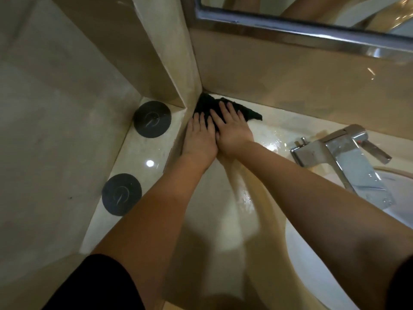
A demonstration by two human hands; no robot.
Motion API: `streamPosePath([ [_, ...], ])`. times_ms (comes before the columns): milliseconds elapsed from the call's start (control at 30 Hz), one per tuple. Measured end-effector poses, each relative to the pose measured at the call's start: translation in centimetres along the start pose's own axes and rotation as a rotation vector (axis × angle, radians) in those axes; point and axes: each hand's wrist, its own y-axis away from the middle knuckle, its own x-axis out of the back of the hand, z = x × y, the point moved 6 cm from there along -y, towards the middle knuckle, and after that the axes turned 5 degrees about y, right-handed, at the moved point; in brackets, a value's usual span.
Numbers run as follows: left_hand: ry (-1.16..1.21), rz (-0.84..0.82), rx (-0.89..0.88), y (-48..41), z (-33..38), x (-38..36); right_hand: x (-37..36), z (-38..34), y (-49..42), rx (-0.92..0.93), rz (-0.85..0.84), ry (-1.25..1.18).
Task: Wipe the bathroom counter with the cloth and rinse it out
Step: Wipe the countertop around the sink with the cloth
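A dark cloth (206, 103) lies flat in the far left corner of the pale, wet bathroom counter (214, 206), against the wall. My left hand (200, 137) presses on the cloth's near left part with straight fingers. My right hand (232, 126) lies flat beside it, fingers spread over the cloth's middle. The two hands touch side by side. The cloth's right tip (254, 115) sticks out past my right hand.
A chrome faucet (342, 157) stands at the right over a white basin (317, 271). Two dark round discs (152, 119) (121, 194) lie on a ledge to the left. A wall corner (190, 90) and a mirror frame (290, 25) bound the back.
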Motion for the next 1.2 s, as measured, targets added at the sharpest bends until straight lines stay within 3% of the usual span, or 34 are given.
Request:
streamPosePath([
  [700,0.159,-0.088,0.121,18.5,-1.7,-9.7,-6.4,-12.1,14.0,0.201,-0.13,0.009],
  [933,0.332,-0.007,0.145,24.4,-2.8,-12.3,-7.8,-15.2,18.0,0.337,-0.156,0.038],
  [1200,0.475,0.057,0.245,30.9,-2.6,-15.5,-9.2,-17.0,21.7,0.612,-0.246,0.148],
])
